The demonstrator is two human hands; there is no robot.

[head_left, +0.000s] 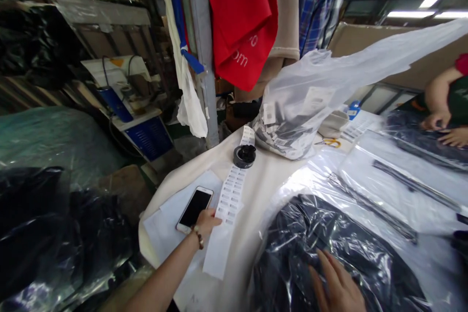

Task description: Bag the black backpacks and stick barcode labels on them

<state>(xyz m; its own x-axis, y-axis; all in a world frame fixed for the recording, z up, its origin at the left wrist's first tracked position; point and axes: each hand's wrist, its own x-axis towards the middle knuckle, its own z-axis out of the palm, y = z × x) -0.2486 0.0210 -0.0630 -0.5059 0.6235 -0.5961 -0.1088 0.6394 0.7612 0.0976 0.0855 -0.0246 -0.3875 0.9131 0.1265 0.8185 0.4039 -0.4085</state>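
Note:
My left hand, with a bead bracelet at the wrist, is at the left edge of a long white strip of barcode labels. Its fingers are closed together at that edge, and the strip's lower end is blank. A phone with a dark screen lies beside this hand on white paper sheets. My right hand rests with fingers apart on a dark garment in a clear plastic bag. A black tape roll sits on the strip's upper part.
A translucent bag of labelled items stands at the table's back, near yellow-handled scissors. A metal post rises behind the table, beside hanging red cloth. Another person's hands work on dark bagged goods at right.

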